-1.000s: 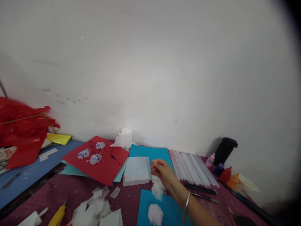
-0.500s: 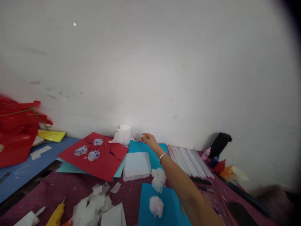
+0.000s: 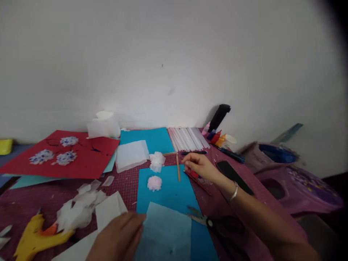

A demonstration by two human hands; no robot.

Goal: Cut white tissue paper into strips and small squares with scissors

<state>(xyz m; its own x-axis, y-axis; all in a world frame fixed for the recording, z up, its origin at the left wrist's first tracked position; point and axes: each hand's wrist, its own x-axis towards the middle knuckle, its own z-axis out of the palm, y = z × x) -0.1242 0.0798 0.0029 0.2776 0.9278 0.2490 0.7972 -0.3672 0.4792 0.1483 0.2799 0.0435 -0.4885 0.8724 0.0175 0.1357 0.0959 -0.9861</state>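
Your right hand (image 3: 199, 166) drew near the wooden stick (image 3: 178, 168), loosely open, likely fetching, needing a pinch; left hand (image 3: 119, 235) blurred, grip unclear.

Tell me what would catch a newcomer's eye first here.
The big red sheet at the left, bearing three blue-speckled white clumps, would likely draw the eye first. Next comes the yellow glue gun at the lower left, then the pale pink puff on the nearer blue sheet.
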